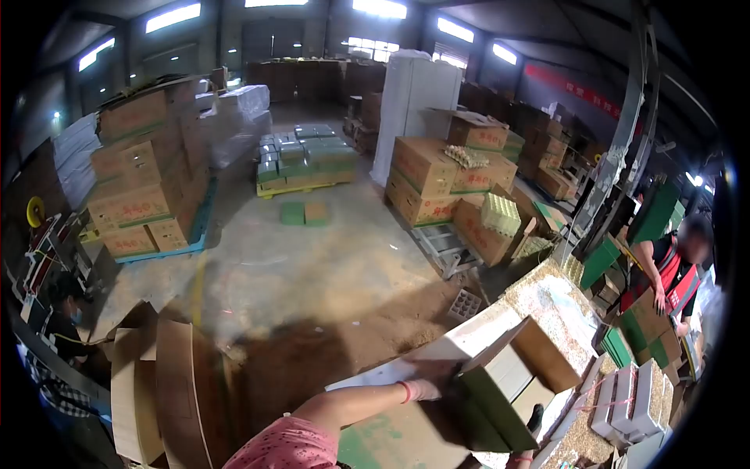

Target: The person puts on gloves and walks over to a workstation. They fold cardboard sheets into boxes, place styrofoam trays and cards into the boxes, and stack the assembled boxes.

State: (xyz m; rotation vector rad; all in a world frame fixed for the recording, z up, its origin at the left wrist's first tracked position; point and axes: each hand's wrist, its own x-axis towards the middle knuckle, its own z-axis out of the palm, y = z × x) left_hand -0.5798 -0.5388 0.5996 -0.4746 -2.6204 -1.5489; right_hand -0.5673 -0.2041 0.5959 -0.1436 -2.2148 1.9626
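Note:
An open cardboard box [504, 399] with raised flaps and a green lower part lies tilted at the lower right. My left hand [424, 389], in a pale glove with a red band at the wrist, reaches to the left side of this box; its fingers are blurred and dark. At the near right edge of the box is my right hand [535, 418], dark-gloved, with a finger or thumb over the cardboard edge and the rest mostly hidden. Below my left arm is a flat surface with green patches [398, 436].
Open cartons [176, 391] stand at lower left, near a crouched person. A co-worker in a red vest [673, 273] handles a box at right. Stacked cartons with egg trays [498, 215] stand ahead. White bundles [633, 399] lie at lower right. Loaded pallets stand farther back.

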